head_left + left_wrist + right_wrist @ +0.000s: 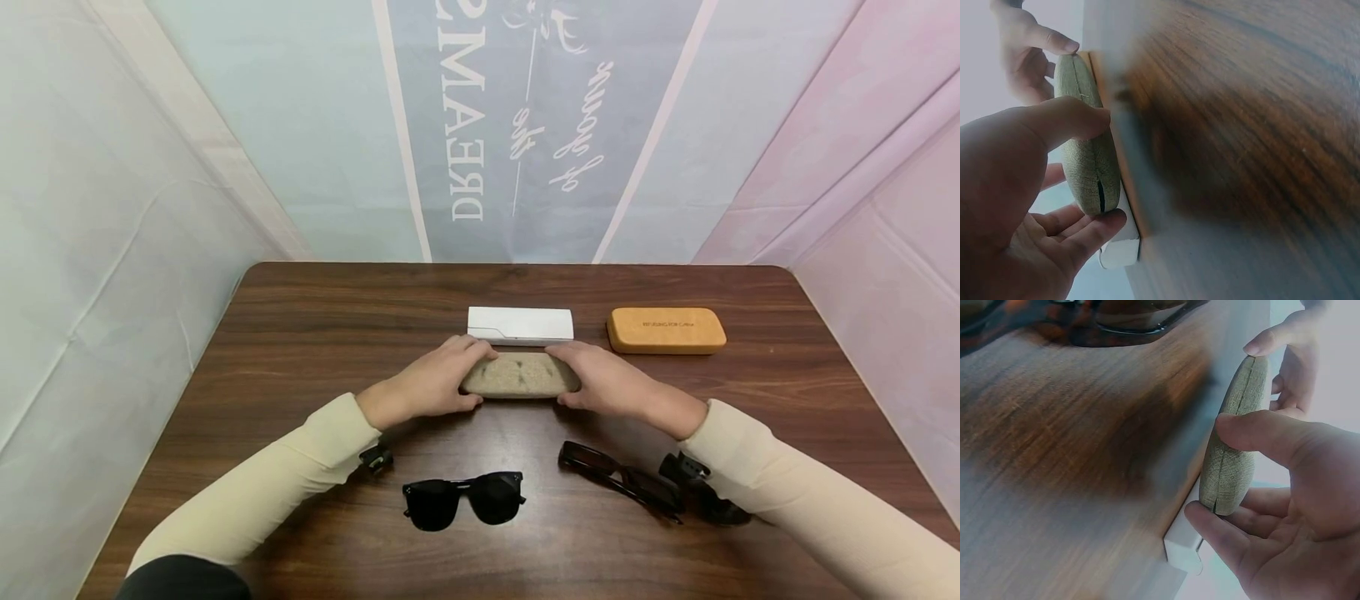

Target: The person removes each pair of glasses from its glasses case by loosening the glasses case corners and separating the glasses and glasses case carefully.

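A greenish-beige fabric glasses case (520,375) is held by its two ends between both hands, in front of a white case. My left hand (431,379) grips its left end, thumb along the near side and fingers at the far side. At the right end, my right hand (603,379) grips it the same way. In the left wrist view the case (1088,156) shows a seam along its near side, with a narrow dark gap at one end. The right wrist view shows the same seam on the case (1235,440), with both thumbs on it.
Just behind stands the white case (520,323), with a tan-orange case (666,331) to its right. Black sunglasses (463,500) lie at the front of the wooden table (315,308). Dark brown sunglasses (622,479) and another dark pair (720,507), partly under the right sleeve, lie front right.
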A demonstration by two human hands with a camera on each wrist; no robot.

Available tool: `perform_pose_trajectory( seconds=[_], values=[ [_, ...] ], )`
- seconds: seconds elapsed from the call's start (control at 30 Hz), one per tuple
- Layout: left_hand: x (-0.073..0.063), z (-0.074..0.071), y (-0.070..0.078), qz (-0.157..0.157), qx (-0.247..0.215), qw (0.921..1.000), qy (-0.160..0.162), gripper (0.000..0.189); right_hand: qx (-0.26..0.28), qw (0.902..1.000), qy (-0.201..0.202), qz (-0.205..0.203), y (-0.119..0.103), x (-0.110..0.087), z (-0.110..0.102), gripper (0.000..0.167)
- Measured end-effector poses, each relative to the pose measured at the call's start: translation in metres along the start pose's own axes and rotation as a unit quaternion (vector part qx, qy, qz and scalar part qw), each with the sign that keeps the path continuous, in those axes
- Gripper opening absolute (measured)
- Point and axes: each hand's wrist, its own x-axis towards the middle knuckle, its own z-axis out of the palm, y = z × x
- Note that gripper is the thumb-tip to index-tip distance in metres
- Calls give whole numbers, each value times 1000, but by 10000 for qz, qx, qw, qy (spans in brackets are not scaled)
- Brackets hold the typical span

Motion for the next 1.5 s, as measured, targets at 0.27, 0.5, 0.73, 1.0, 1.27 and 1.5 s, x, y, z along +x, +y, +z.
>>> perform_pose_trajectory(
  seconds=[0.27,0.5,0.73,1.0,1.27,1.5],
  values=[
    [-2,-6,-3,-4,0,10000,6,61,65,9999,-84,3,-3,5,-4,69],
    [-5,-11,-6,-16,17,10000,38,60,71,9999,-96,-22,-6,11,-5,68],
    [-9,-12,-10,-13,5,10000,39,60,95,9998,-171,31,-11,16,-5,68],
    [-14,-13,-15,-102,-44,9999,25,60,209,9994,-275,45,-16,23,-3,69],
    [-18,-16,-18,-177,-81,9998,-29,60,201,9993,-321,-11,-21,30,-1,69],
    [-21,-17,-22,-210,-115,9997,-19,60,192,9990,-393,24,-26,35,-1,68]
  ],
)
